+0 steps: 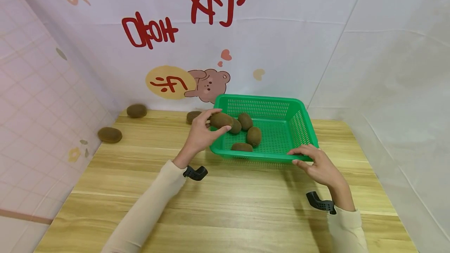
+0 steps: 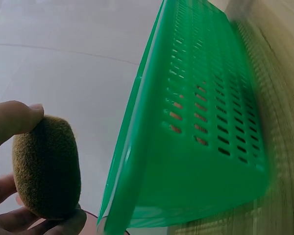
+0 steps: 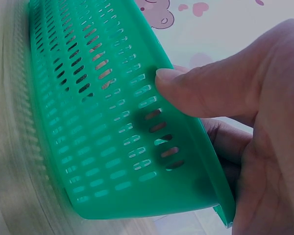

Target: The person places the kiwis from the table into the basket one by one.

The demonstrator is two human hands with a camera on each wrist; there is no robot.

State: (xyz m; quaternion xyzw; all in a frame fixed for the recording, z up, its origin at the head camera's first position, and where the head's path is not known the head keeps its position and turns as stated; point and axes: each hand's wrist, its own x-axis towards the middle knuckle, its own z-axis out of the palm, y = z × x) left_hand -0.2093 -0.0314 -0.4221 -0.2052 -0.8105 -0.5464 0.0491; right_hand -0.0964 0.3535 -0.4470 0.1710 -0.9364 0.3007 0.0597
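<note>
My left hand grips a brown fuzzy kiwi between thumb and fingers, held above the left side of a green plastic basket. The left wrist view shows the same kiwi beside the basket rim, apart from it. Several kiwis lie inside the basket, among them one kiwi near its middle and another by the front wall. My right hand pinches the basket's front right rim, its thumb on the outer wall and the fingers over the inside.
Outside the basket, one kiwi lies behind the left hand, with two more, a kiwi and a kiwi, at the table's far left. A printed cloth wall rises behind the wooden table.
</note>
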